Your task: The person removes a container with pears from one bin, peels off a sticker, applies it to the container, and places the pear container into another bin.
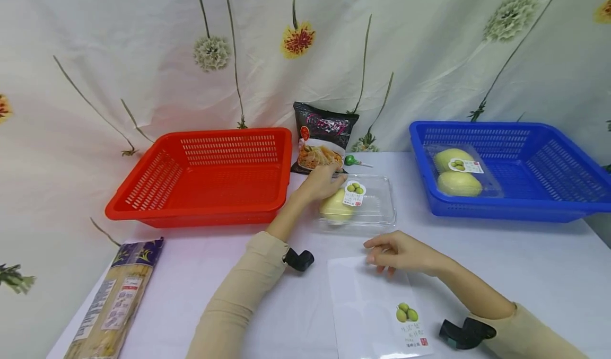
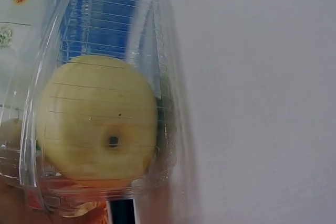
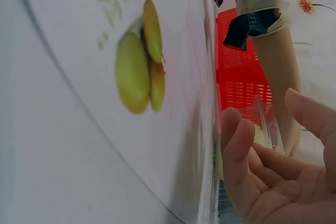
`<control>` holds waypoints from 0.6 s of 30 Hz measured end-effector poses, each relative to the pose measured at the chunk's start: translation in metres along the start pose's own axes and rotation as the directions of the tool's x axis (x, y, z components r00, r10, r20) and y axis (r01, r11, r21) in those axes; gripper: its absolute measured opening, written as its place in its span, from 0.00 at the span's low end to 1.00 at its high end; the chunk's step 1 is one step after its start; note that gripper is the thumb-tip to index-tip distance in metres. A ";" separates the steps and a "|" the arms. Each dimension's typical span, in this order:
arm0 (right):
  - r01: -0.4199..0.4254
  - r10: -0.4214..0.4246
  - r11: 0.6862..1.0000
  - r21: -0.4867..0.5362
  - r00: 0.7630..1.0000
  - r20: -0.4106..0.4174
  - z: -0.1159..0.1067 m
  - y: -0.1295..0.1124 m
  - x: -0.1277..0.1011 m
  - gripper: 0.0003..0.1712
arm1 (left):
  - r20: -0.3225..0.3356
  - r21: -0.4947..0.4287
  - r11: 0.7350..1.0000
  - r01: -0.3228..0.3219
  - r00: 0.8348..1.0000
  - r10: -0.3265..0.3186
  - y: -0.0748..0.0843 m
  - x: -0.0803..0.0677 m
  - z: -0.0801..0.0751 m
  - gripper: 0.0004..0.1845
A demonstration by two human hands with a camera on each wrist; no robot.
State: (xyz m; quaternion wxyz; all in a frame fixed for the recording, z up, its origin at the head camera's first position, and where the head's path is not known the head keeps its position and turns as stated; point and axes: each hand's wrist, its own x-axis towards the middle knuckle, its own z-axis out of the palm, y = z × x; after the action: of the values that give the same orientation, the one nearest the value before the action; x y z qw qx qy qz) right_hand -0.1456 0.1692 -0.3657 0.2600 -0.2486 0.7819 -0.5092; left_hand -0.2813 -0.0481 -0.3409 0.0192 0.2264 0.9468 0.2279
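My left hand (image 1: 325, 183) grips the left end of a clear plastic clamshell box (image 1: 374, 202), its fingers over the back left corner of the lid. Inside, on the left side, sits a pale yellow melon (image 1: 336, 208), seen close up through the ridged wall in the left wrist view (image 2: 97, 116). A white label (image 1: 354, 193) with green fruit is stuck on the lid. Part of the left hand is hidden behind the box in that wrist view. My right hand (image 1: 401, 250), fingers loosely bent and holding nothing, hovers over a clear printed plastic bag (image 1: 367, 306) lying flat.
A red basket (image 1: 229, 210) stands at the left, a blue basket (image 1: 501, 205) with another boxed pair of melons (image 1: 458, 173) at the right. Behind the clear box are a black noodle packet (image 1: 324, 131) and a green lollipop (image 1: 350, 160). Packaged noodles (image 1: 114, 300) lie front left.
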 end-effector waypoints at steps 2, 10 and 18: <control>-0.006 0.006 1.000 0.028 1.000 0.005 0.004 0.003 0.003 0.33 | 0.009 -0.009 1.000 -0.010 1.000 0.010 -0.001 0.000 0.001 0.21; -0.033 0.039 0.991 0.131 0.998 -0.040 0.003 0.005 0.010 0.41 | -0.021 0.018 1.000 -0.008 1.000 0.008 -0.005 -0.009 0.000 0.21; -0.096 0.122 0.973 0.212 0.986 -0.114 -0.006 -0.001 0.010 0.42 | -0.038 0.027 0.996 0.083 0.996 -0.082 0.004 -0.033 0.000 0.25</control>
State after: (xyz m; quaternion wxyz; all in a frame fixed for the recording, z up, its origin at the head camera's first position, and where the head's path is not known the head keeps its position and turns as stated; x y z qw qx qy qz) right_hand -0.1564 0.1661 -0.3643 0.2619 -0.1442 0.7524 -0.5870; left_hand -0.2497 -0.0595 -0.3410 0.0080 0.1830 0.9588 0.2173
